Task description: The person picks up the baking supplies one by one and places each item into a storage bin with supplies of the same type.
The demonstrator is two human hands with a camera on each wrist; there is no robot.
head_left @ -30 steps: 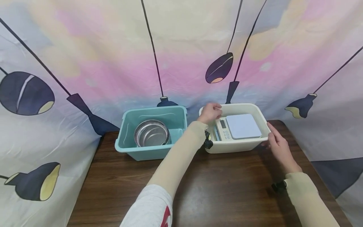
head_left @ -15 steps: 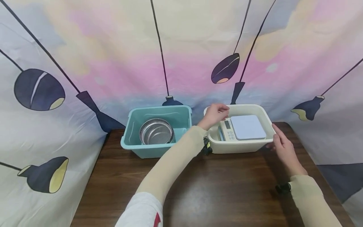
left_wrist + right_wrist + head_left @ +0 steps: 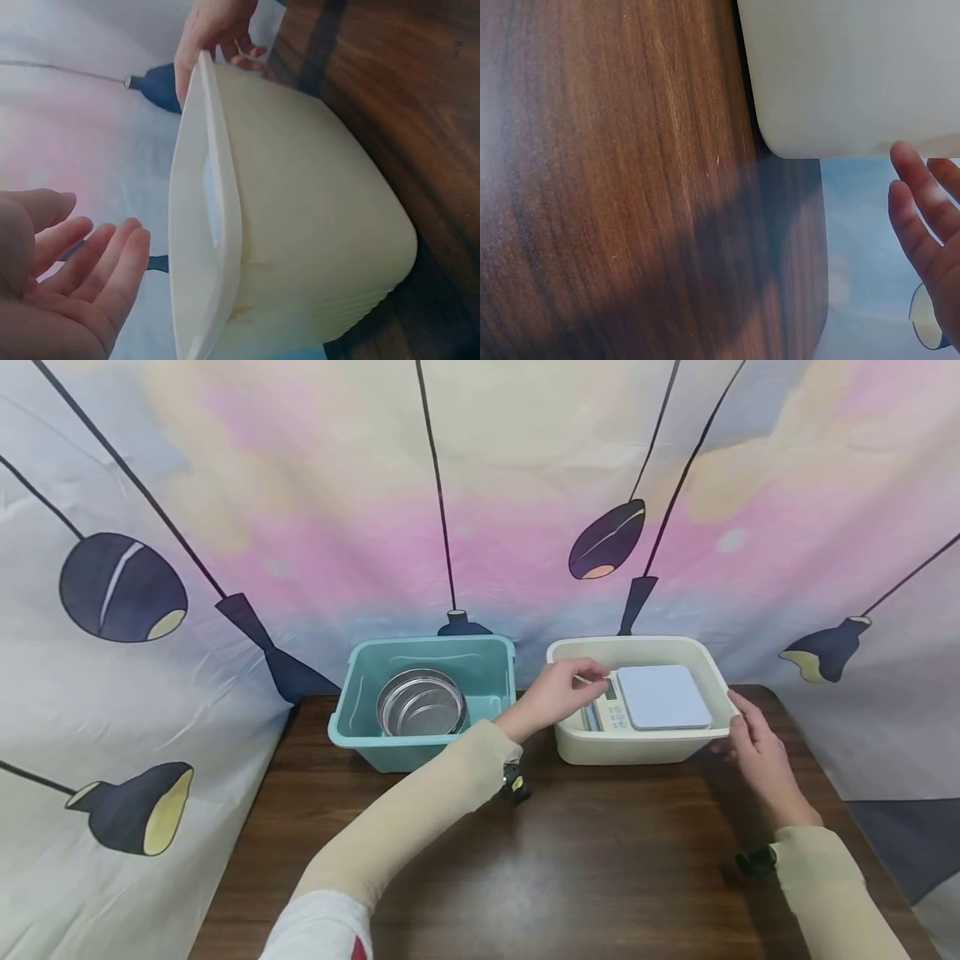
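Note:
My left hand hovers over the left end of a white plastic bin, fingers loosely bent and holding nothing. In the left wrist view those fingers stand apart from the bin's rim. Inside the bin lies a digital kitchen scale with a pale square platform and a button panel, which my left fingertips partly cover. At the bin's right end, my right hand holds the near corner, with some fingers below the rim. The right wrist view shows fingertips against the bin's end wall.
To the left stands a teal plastic bin with round metal pans or sieves nested inside. Something light blue sits beside the scale. Both bins rest on a dark wooden table, against a patterned curtain.
My left hand has drawn back slightly from the white bin's far left corner toward me and lower over the scale's panel. The right hand stays at the bin's corner. The head view has shifted left.

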